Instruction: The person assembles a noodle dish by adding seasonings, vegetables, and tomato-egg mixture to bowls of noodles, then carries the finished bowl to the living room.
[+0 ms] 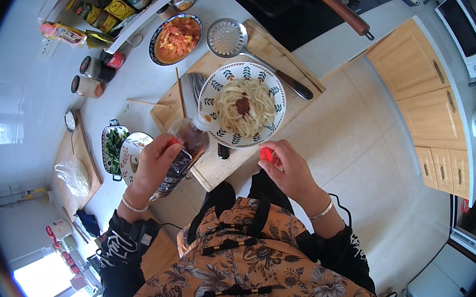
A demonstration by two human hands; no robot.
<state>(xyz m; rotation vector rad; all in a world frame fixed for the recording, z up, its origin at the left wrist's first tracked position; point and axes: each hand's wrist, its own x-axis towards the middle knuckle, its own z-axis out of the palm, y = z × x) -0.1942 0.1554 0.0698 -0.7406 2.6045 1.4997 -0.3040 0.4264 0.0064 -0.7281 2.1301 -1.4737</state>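
My left hand (158, 160) is closed around a clear plastic bottle (192, 139) of dark liquid. The bottle leans with its uncapped mouth at the left edge of a patterned white bowl (211, 87). Thick white noodles (233, 97) lie in that bowl, topped by a dab of red-brown sauce (243, 106). Between the fingers of my right hand (292, 170) is a red bottle cap (267, 154), held just off the bowl's lower right side. Whether liquid is flowing out I cannot tell.
Under the bowl is a wooden board (212, 172), with a skimmer (226, 37), a knife handle (223, 151) and chopsticks (180, 91) around it. A tomato-and-egg plate (180, 38) stands behind; a dish of greens (113, 148) is left. A pan handle (342, 11) juts over the hob (286, 23).
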